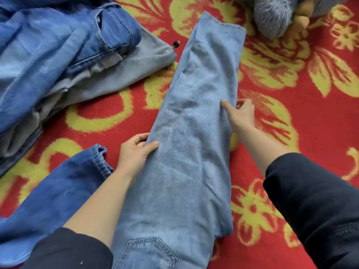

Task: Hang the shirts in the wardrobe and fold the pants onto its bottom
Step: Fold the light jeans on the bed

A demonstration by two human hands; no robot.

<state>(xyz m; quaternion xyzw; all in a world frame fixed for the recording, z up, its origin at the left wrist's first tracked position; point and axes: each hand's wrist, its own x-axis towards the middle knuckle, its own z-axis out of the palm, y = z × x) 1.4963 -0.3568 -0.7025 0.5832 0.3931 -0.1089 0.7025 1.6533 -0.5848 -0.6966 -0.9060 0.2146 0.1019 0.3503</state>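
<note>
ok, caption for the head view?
Folding pants: left hand and right hand grip the side edges of light jeans laid on a red rug, beside a clothes pile.

The jeans (194, 133) lie lengthwise on the carpet (291, 84), with a pile of clothes (58, 55) behind them to the left, a trouser leg (58, 191) nearer on the left and a soft toy (275, 14) behind to the right.
</note>
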